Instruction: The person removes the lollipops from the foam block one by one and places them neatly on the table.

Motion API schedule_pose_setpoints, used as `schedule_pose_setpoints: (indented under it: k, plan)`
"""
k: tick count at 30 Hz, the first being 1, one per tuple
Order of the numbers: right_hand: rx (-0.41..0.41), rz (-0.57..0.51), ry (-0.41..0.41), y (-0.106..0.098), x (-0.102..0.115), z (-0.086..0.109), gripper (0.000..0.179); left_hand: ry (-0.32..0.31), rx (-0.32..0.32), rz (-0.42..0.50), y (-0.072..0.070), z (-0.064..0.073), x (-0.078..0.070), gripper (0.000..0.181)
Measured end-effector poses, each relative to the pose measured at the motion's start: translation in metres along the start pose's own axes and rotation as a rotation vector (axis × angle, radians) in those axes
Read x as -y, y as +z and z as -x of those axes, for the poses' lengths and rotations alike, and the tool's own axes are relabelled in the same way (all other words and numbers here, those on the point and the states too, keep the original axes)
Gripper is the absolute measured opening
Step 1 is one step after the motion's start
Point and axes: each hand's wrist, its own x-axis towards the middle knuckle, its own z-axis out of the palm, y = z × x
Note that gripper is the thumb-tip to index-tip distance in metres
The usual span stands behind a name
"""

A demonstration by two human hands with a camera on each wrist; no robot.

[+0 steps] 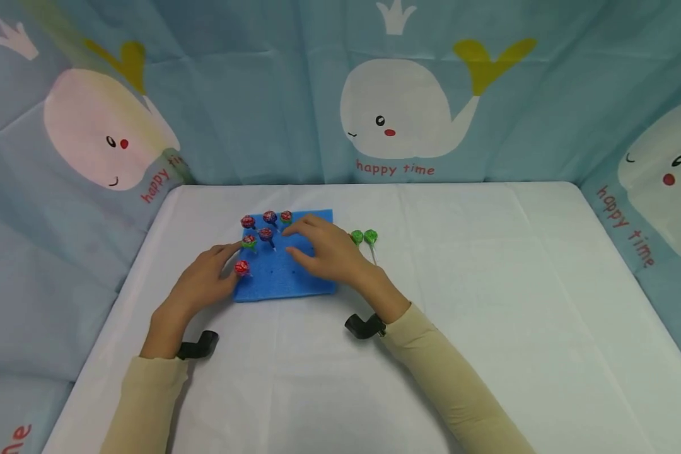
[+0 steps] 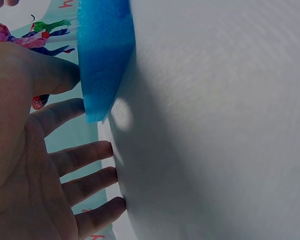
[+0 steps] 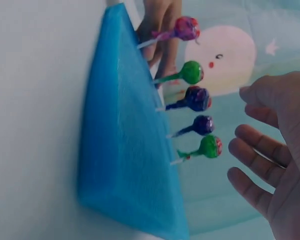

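Note:
Several lollipops in shiny red, purple and green wrappers stand by their sticks in a blue foam block [image 1: 284, 287], grouped toward its left and far sides. My left hand [image 1: 201, 284] rests at the block's left edge, near the red lollipop [image 1: 241, 268]. In the left wrist view, thumb and forefinger touch the foam, while the other fingers [image 2: 90, 155] spread straight onto the cloth. Over the block's right part is my right hand [image 1: 331, 249], its fingers loosely bent. The right wrist view shows nothing held there, with a green lollipop [image 3: 210, 146] close by.
Two green lollipops [image 1: 371, 237] lie on the white tablecloth [image 1: 488, 284] right of the block, partly behind the right hand. Small holes show in the foam's front part. A blue curtain [image 1: 261, 113] with whale prints surrounds the table's back and sides.

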Motion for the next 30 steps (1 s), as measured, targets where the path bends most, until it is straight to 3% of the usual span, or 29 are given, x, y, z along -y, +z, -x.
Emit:
schedule_pose_setpoints:
  k: [8,15,30]
  plan:
    - [0.000,0.008,-0.024,0.009,0.008,-0.007,0.033,0.012,0.025,0.008,-0.001,0.000,0.000,0.065]
    - [0.048,-0.033,-0.064,0.022,0.021,-0.011,0.034,0.023,0.008,0.016,-0.001,0.001,0.002,0.064]
    - [0.087,0.005,-0.122,0.046,0.036,-0.018,0.039,0.052,-0.007,0.023,-0.002,0.000,0.004,0.062]
